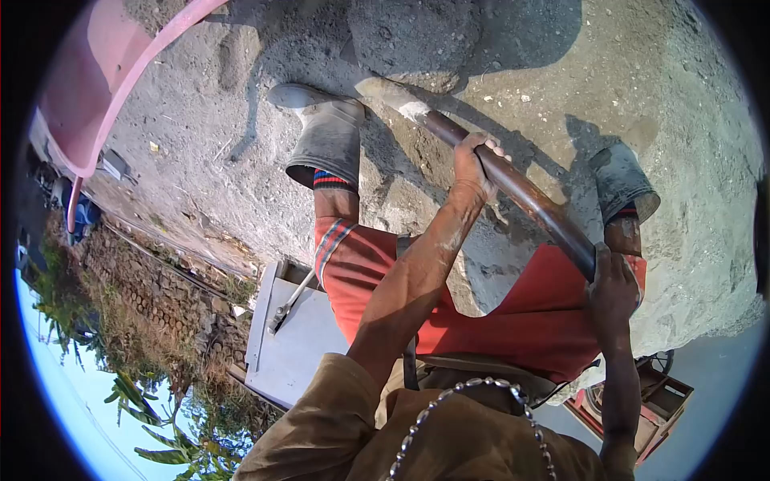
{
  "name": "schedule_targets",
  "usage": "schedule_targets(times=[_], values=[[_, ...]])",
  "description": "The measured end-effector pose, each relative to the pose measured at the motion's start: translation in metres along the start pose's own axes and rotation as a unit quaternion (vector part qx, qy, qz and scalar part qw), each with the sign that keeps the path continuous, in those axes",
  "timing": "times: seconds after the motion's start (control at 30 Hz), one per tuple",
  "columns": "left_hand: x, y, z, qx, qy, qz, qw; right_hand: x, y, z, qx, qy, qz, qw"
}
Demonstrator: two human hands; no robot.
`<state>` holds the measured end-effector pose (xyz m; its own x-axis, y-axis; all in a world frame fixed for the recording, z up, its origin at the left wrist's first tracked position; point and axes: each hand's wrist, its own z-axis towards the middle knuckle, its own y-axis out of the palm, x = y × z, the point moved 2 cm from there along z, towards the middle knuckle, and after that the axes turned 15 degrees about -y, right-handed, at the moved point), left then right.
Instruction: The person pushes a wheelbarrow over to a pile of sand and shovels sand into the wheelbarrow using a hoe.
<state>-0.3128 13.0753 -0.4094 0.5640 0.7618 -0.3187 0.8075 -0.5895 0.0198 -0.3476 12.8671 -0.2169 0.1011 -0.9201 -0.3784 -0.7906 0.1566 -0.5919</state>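
Observation:
A shovel with a thick dark wooden handle point(533, 196) runs diagonally across the view, from upper left to lower right. My left hand point(475, 164) is wrapped around the middle of the handle. Closed at its near end is my right hand point(612, 284), in front of my red shorts. The socket point(389, 92) at the far end is coated in pale dust. Beyond it lies a rounded heap of grey sandy material point(413, 36), which hides most of the blade; whether the heap rests on the blade or the ground I cannot tell.
Grey rubber boots point(329, 132) stand apart on sandy ground point(216, 144). A pink wheelbarrow tray point(88, 104) is at upper left. Behind me are a pale flat panel point(289, 353) with a metal-headed tool point(289, 309), a reddish wooden frame point(658, 401) and a stone wall point(160, 305).

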Motion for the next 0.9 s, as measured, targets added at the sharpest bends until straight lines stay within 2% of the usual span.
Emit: schedule_targets(times=[0.07, 0.1, 0.13, 0.17, 0.27, 0.37, 0.4, 0.47, 0.5, 0.53, 0.57, 0.63, 0.67, 0.73, 0.77, 0.83, 0.9], values=[[-0.051, -0.006, -0.009, 0.029, -0.078, -0.012, 0.996, 0.000, -0.007, -0.047, -0.002, 0.077, 0.036, 0.996], [-0.073, -0.007, -0.011, 0.030, -0.110, -0.026, 0.993, 0.011, -0.014, -0.069, -0.004, 0.120, 0.117, 0.986], [-0.093, -0.005, -0.016, 0.029, -0.108, -0.023, 0.994, 0.015, -0.016, -0.084, 0.109, 0.027, 0.057, 0.992], [-0.103, -0.001, -0.019, 0.022, -0.105, -0.012, 0.994, 0.025, -0.016, -0.088, 0.082, 0.069, 0.092, 0.990], [-0.093, -0.003, -0.030, -0.056, -0.063, -0.076, 0.994, 0.051, -0.001, -0.080, 0.087, 0.010, 0.053, 0.995], [-0.011, -0.017, -0.019, -0.137, 0.045, -0.091, 0.985, 0.059, 0.018, 0.002, 0.107, -0.076, 0.045, 0.990], [0.027, -0.013, -0.020, -0.138, 0.097, -0.076, 0.983, 0.047, 0.008, 0.052, 0.167, -0.129, 0.043, 0.976], [0.111, -0.020, -0.003, -0.208, 0.155, -0.027, 0.965, 0.036, 0.011, 0.127, 0.259, -0.193, -0.031, 0.946], [0.150, -0.017, 0.003, -0.213, 0.191, -0.049, 0.957, 0.027, 0.005, 0.165, 0.284, -0.209, -0.044, 0.935], [0.185, -0.012, 0.009, -0.224, 0.196, 0.007, 0.955, 0.022, -0.006, 0.194, 0.289, -0.207, -0.043, 0.934], [0.197, 0.005, 0.006, -0.185, 0.196, 0.011, 0.963, 0.025, -0.012, 0.214, 0.287, -0.207, -0.035, 0.935], [0.194, 0.034, 0.004, -0.174, 0.188, -0.048, 0.965, 0.057, 0.006, 0.251, 0.439, -0.306, 0.053, 0.843], [0.204, 0.026, 0.002, -0.178, 0.211, -0.071, 0.959, 0.064, 0.008, 0.260, 0.511, -0.351, 0.101, 0.778], [0.233, 0.030, 0.027, -0.242, 0.232, -0.109, 0.936, 0.067, -0.019, 0.268, 0.430, -0.341, -0.054, 0.834], [0.244, 0.030, 0.030, -0.240, 0.236, -0.120, 0.934, 0.068, -0.033, 0.276, 0.406, -0.316, -0.085, 0.854], [0.262, 0.033, 0.023, -0.279, 0.166, -0.065, 0.944, 0.057, -0.047, 0.299, 0.397, -0.268, -0.057, 0.876], [0.312, 0.014, 0.026, -0.209, 0.224, -0.002, 0.952, 0.042, -0.060, 0.329, 0.383, -0.226, -0.046, 0.895]])
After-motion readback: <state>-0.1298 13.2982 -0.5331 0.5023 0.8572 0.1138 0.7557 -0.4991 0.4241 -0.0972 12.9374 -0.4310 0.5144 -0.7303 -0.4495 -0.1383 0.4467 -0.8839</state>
